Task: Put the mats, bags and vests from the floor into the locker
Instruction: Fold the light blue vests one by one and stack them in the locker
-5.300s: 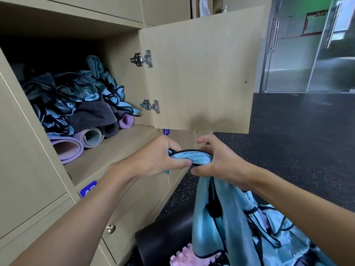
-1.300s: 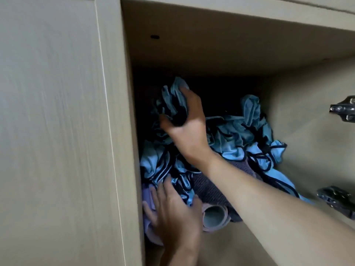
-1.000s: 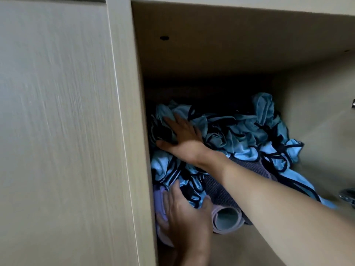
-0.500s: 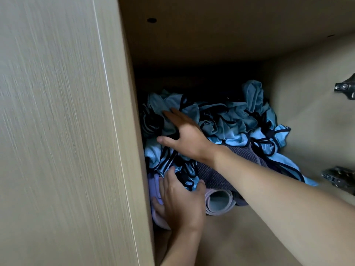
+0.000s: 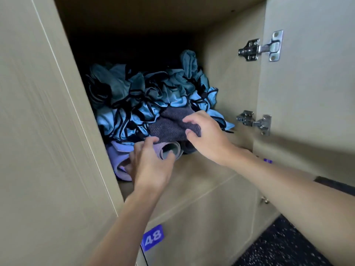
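Reaching into the locker (image 5: 192,174), my left grip (image 5: 151,164) holds the purple mat (image 5: 169,148) and my right grip (image 5: 205,139) pinches the grey cloth (image 5: 169,127).

A gym: numbered lockers (image 5: 226,77), speckled rubber floor (image 5: 278,246).
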The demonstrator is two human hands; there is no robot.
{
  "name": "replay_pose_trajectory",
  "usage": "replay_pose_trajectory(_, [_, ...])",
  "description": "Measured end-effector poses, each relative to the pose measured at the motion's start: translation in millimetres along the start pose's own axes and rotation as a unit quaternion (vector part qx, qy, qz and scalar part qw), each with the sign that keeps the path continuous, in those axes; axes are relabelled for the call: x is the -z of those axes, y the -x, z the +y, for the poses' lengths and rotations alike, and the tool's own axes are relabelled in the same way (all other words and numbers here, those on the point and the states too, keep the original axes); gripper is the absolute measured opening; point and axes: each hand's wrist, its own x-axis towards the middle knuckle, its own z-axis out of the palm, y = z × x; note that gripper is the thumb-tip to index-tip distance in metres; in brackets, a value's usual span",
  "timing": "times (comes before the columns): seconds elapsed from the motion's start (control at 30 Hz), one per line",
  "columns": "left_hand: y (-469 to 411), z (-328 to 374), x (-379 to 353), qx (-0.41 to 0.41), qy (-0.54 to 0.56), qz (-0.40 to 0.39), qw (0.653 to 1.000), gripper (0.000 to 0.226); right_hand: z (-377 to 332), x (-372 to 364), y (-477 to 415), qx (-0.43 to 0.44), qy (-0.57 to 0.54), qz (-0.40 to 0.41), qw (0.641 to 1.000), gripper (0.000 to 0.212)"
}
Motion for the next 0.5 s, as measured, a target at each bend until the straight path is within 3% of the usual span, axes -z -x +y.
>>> replay_pose_trajectory(0.07, [19,1,-6,-0.051,0.053,-0.047,0.996,0.039,2,15,35,-0.018,0.013,0.009,1.000,0.025])
replay_pose_trajectory(0.13, [44,-1,-16,-0.076,0.060,-0.143,0.985,0.039,5,30,75,-0.046,0.028,0.013,0.998,0.024])
replay_pose_trajectory(0.23, [85,-7,-36,-0.142,-0.020,-0.267,0.953,0.042,12,55,147,-0.129,0.062,0.000,0.990,0.024])
replay_pose_trajectory(0.33, [125,-6,-48,-0.251,-0.160,-0.254,0.920,0.040,21,77,229,-0.221,0.067,-0.021,0.973,0.024])
replay_pose_trajectory(0.5, [193,-3,-80,-0.264,-0.094,-0.395,0.875,0.040,42,101,366,-0.353,0.090,-0.028,0.931,0.019])
